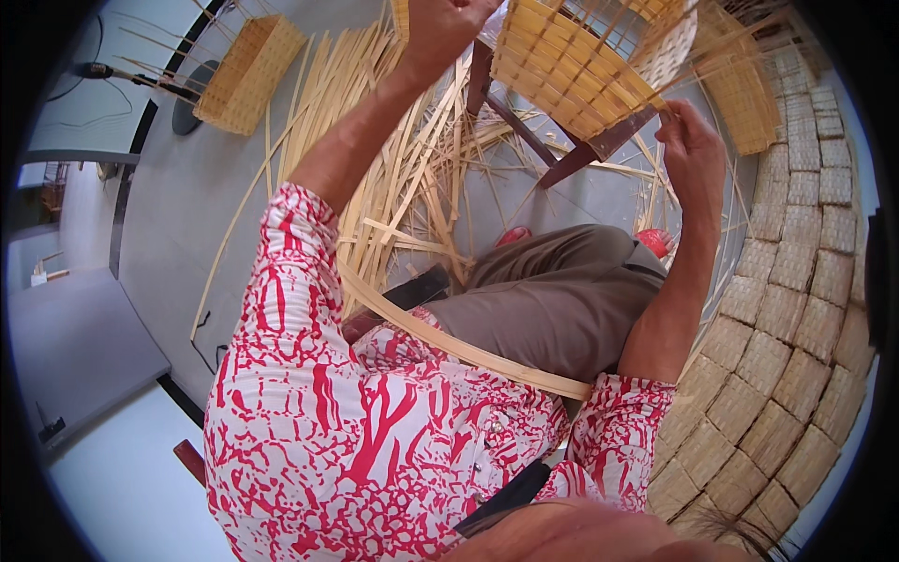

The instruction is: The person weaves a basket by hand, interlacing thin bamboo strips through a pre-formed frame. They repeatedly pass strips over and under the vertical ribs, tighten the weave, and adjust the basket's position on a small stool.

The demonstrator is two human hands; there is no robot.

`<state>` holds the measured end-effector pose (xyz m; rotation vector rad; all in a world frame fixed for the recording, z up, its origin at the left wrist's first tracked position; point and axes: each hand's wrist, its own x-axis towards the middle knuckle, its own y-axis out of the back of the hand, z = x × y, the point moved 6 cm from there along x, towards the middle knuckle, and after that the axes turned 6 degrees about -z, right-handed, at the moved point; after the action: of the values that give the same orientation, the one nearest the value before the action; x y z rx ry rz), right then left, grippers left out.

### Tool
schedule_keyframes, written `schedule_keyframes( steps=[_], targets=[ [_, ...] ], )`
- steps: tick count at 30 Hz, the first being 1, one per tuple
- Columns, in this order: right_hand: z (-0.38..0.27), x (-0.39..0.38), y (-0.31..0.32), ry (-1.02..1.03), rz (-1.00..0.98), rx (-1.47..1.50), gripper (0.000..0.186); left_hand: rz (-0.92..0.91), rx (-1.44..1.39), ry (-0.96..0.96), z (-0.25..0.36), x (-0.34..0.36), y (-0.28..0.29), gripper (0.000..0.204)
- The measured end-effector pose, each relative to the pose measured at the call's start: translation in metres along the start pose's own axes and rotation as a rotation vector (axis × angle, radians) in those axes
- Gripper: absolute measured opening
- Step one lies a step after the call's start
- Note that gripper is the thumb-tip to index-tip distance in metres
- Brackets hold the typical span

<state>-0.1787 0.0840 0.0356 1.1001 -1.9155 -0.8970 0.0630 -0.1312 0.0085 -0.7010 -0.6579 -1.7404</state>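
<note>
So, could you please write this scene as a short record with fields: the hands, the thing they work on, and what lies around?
left hand: left hand raised, closed on strips at the basket's left side
right hand: right hand at the lower right edge of the basket, fingers pinching a thin strip
basket: half-woven bamboo basket, upright strips still loose at its top
support: dark wooden stand under the basket
floor: loose bamboo strips spread out
left background: finished basket
right side: stacked woven baskets in rows
lap: long flat strip lying across

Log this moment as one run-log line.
left hand: raised at basket top | right hand: pinching strip at half-woven basket rim | loose bamboo strips on floor
</note>
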Motion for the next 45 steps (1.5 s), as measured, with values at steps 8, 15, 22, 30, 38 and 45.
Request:
schedule_keyframes(
  steps=[8, 15, 22, 30, 38, 45],
  targets=[
    [-0.014, 0.005, -0.013, 0.039, -0.108, 0.285, 0.015, -0.33, -0.078, 0.161, 0.045, -0.076, -0.074, 0.022],
    [-0.019, 0.009, -0.017, 0.046, -0.138, 0.306, 0.015, -0.119, -0.035, 0.128, 0.047, -0.081, -0.1, 0.051],
    [-0.027, 0.01, -0.021, 0.054, -0.127, 0.366, 0.014, 0.01, 0.09, 0.145, 0.049, -0.083, -0.109, 0.063],
    [-0.026, 0.01, -0.023, 0.021, -0.168, 0.443, 0.015, 0.037, 0.04, 0.148, 0.044, -0.085, -0.11, 0.063],
    [-0.027, 0.011, -0.02, 0.013, -0.167, 0.402, 0.015, 0.026, 0.083, 0.091, 0.048, -0.084, -0.111, 0.057],
    [-0.027, 0.01, -0.022, 0.034, -0.144, 0.412, 0.016, 0.057, -0.024, 0.142, 0.052, -0.085, -0.104, 0.056]
  ],
)
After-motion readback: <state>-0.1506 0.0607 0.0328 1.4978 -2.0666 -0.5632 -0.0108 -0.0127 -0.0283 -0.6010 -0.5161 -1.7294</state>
